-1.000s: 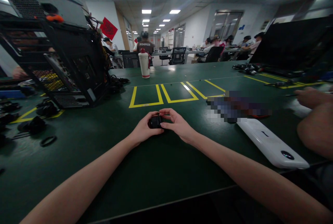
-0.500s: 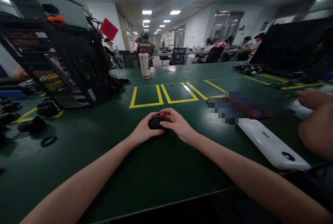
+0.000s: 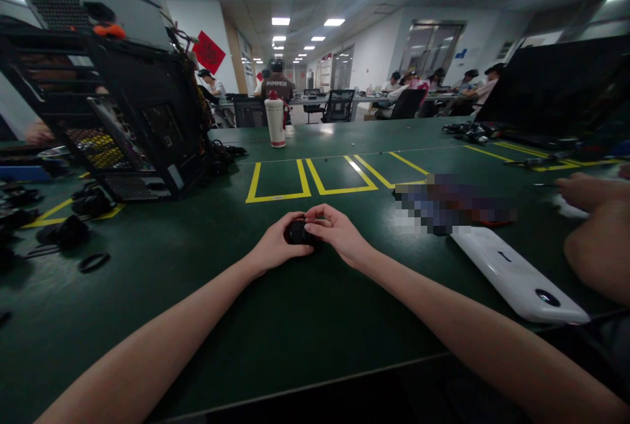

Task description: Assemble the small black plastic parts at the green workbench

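A small black rounded part (image 3: 297, 232) is held between both hands, low over the green table (image 3: 295, 319). My left hand (image 3: 273, 245) curls round its left side, with the thumb below and the fingers at the back. From the right, my right hand (image 3: 339, 233) pinches it with thumb and fingertips. The fingers cover much of the part, so its exact kind cannot be made out. A black ring (image 3: 93, 262) lies on the table to the left, well apart from my hands.
An open black computer case (image 3: 142, 128) stands at the left, near several black parts (image 3: 63, 232). A white bottle (image 3: 275, 123) stands behind yellow tape outlines (image 3: 278, 199). A long white device (image 3: 516, 273) lies at the right, beside another person's arm (image 3: 598, 247). A dark monitor (image 3: 556, 89) is at the far right.
The view has shifted very slightly. My right thumb has moved a little on the black part, which both hands still hold in the same place.
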The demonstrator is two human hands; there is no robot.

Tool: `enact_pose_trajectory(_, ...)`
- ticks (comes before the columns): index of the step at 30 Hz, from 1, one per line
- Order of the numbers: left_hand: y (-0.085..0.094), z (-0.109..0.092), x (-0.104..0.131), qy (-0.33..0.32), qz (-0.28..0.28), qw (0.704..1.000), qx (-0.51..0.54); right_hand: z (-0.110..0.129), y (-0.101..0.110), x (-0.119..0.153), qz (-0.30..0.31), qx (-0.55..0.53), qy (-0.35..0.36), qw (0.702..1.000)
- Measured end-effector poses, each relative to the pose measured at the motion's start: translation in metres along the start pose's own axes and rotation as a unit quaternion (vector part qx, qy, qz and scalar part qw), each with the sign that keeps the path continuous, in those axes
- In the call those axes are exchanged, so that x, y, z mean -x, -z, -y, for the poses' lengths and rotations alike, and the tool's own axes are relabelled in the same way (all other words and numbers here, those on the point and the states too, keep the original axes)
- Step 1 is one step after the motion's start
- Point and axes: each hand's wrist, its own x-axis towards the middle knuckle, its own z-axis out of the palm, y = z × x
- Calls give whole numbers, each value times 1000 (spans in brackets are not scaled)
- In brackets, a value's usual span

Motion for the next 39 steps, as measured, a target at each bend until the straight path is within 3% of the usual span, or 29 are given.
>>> enact_pose_trajectory(7,0,3,-2,-11,-11,1000,-13,-5,0,-3,-26,1,-12,1000)
enact_pose_trajectory(12,0,6,-2,-5,-18,1000,-7,0,2,1,-5,5,-54,999)
enact_pose_trajectory(19,-1,3,-1,-4,-20,1000,14,2,5,2,41,5,-16,999)
enact_pose_trajectory(33,-1,8,-3,-11,-20,1000,-12,3,0,0,-21,8,-45,999)
enact_pose_trajectory(39,-1,8,-3,1,-27,1000,-5,7,3,3,20,10,-60,998)
